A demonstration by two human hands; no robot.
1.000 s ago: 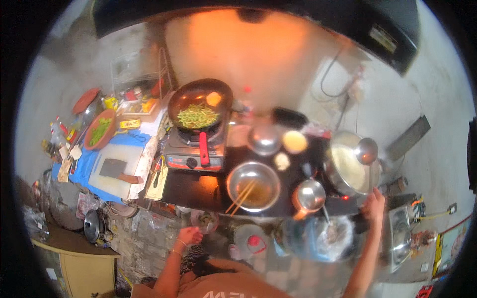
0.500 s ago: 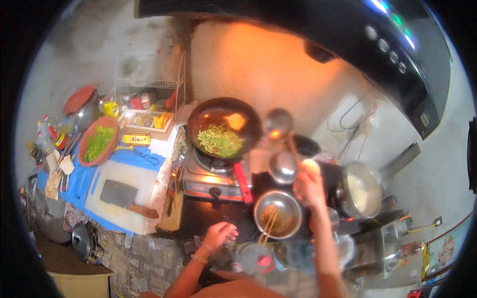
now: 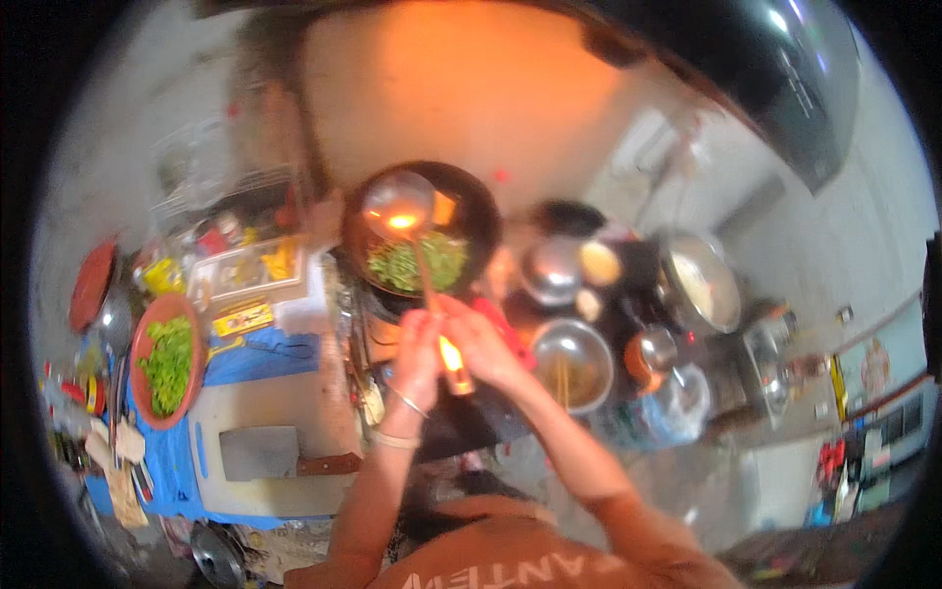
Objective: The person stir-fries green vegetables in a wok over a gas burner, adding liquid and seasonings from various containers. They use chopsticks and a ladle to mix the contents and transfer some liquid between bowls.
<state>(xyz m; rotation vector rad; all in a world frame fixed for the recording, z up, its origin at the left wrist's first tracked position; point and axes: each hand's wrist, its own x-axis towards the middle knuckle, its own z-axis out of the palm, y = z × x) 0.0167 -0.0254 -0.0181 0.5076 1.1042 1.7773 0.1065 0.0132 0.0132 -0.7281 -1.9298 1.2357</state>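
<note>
A ladle (image 3: 397,208) with a round metal head and a long handle reaches over the dark wok (image 3: 491,211), its head catching a bright orange glint. Chopped green vegetables (image 3: 417,263) lie in the wok, with a yellow-orange patch behind them. My left hand (image 3: 419,350) is closed round the ladle's handle from the left. From the right, my right hand (image 3: 478,339) closes on the same handle, the two hands touching or nearly so. The handle's lower end, brightly lit, sticks out between my wrists. Motion blurs the fingers, and my hands hide most of the stove under the wok.
Right of my right forearm stands a metal bowl (image 3: 601,378) with chopsticks in it. Beyond it are an upturned-looking metal bowl (image 3: 551,272) and a pot with pale contents (image 3: 731,285). At left lie a cleaver (image 3: 257,454) on a cutting board (image 3: 294,393) and a basin of greens (image 3: 137,393).
The ladle has swung left from beside the wok to over it, carried by my right hand. My left hand has come up and joined it on the handle. The view has shifted.
</note>
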